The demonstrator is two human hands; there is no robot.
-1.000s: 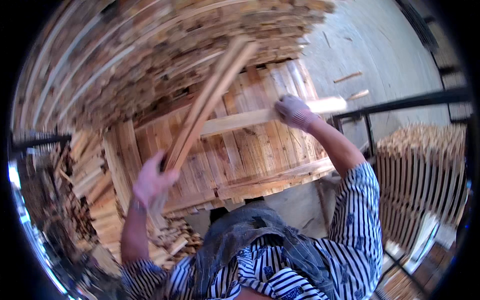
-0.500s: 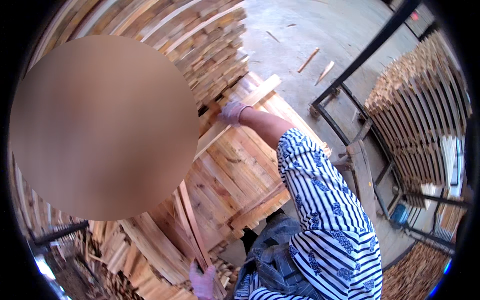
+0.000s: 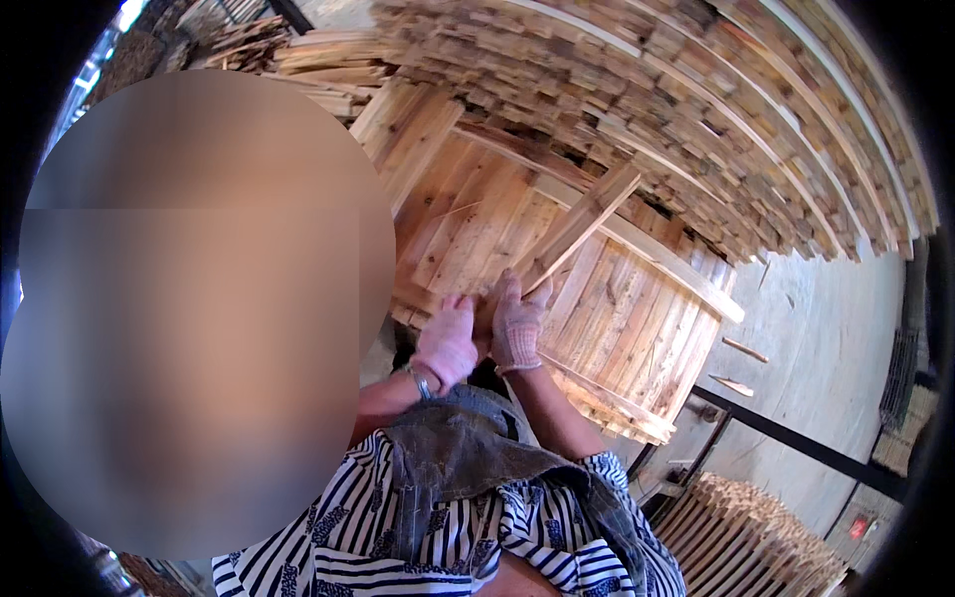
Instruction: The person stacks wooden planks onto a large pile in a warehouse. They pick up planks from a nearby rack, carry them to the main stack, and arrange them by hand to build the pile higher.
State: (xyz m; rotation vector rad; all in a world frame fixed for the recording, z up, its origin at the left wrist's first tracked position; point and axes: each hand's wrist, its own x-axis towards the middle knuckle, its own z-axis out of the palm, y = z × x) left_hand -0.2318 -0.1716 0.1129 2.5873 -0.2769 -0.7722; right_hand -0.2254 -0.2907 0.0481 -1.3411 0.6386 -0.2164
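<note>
While both my gloved hands sit side by side at the near end of a wooden slat [image 3: 582,221], I grip it from both sides. My left hand [image 3: 448,343] is curled around the slat's lower end, fingers pressed together and bent, knuckles up. My right hand [image 3: 517,326] lies flat against the same end, fingers together and pointing up along the wood, thumb side toward the left hand; the two hands touch. Whether the right fingers wrap under the slat I cannot tell.

That slat runs up and to the right from my hands, tilted, its far end resting across a pale crossbar [image 3: 657,257] on the pallet [image 3: 617,328] of nailed boards just ahead of me. Behind the pallet rises a big stack of sawn timber [image 3: 696,109], filling the top of the view. Concrete floor [image 3: 826,338] lies to the right, with a couple of loose wood offcuts [image 3: 744,350] on it and a dark metal rail [image 3: 796,438] crossing below. More stacked slats [image 3: 746,537] sit at lower right. My striped shirt [image 3: 477,537] and grey apron [image 3: 468,458] fill the bottom.
</note>
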